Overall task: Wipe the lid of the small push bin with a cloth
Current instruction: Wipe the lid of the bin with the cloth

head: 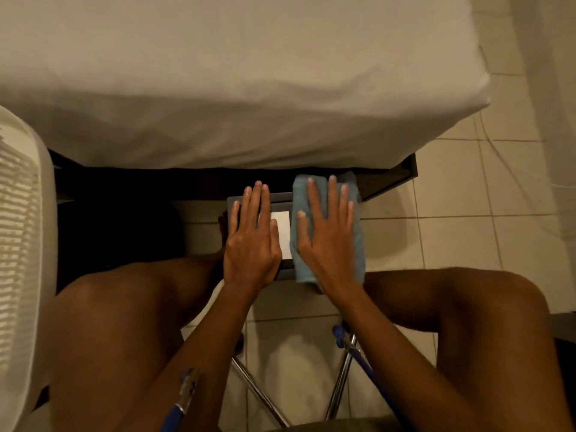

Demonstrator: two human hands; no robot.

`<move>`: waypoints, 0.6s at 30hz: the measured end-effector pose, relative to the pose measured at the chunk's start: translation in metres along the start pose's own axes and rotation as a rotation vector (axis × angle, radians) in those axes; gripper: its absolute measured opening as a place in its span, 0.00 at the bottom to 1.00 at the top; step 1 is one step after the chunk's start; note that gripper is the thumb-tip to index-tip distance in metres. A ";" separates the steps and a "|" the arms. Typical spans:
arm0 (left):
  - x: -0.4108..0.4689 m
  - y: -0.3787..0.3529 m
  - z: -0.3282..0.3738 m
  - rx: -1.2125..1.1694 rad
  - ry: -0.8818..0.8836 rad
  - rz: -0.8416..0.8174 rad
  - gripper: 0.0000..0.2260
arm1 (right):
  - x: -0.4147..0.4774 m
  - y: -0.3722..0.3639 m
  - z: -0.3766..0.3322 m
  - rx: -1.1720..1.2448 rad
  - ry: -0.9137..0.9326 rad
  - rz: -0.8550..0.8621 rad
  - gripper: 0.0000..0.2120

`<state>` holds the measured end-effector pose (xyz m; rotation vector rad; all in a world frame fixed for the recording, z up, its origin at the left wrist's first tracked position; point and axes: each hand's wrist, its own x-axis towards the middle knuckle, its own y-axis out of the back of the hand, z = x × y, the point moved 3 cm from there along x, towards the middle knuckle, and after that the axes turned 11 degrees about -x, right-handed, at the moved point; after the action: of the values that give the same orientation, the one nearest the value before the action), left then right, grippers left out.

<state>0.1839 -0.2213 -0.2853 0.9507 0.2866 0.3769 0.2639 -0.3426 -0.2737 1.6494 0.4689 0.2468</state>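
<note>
A white slatted basket (21, 244) stands at the far left, well apart from the small push bin (282, 199), which sits on the tiled floor (452, 213) between the person's knees, just in front of the bed (233, 73) with its pale sheet. The bin is seen from above: a dark grey, roughly square top with a lighter, near-white rectangular push flap (284, 229) set in its middle. Most of the bin's body is hidden under the hands.

On the left part of the bin's lid lies the left hand (252, 241), palm down, fingers straight and close together, holding nothing, pressed flat on the surface with the thumb reaching onto the white flap. Just to the right of the flap, the light blue cloth (358, 244) covers the right part of the lid, folded into a long strip that hangs past the bin's far and near edges. The right hand (327, 241) rests flat on this cloth, fingers spread moderately wide and extended, pressing it down rather than gripping it. Below the bin, chrome stool legs (341, 381) with blue parts show between the forearms.
</note>
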 end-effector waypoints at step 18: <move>0.001 -0.002 0.000 0.014 0.011 -0.014 0.27 | -0.001 0.000 0.010 0.010 -0.048 -0.023 0.31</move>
<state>0.1851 -0.2220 -0.2871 0.9597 0.3062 0.3684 0.2669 -0.3520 -0.2748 1.6551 0.4534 0.1874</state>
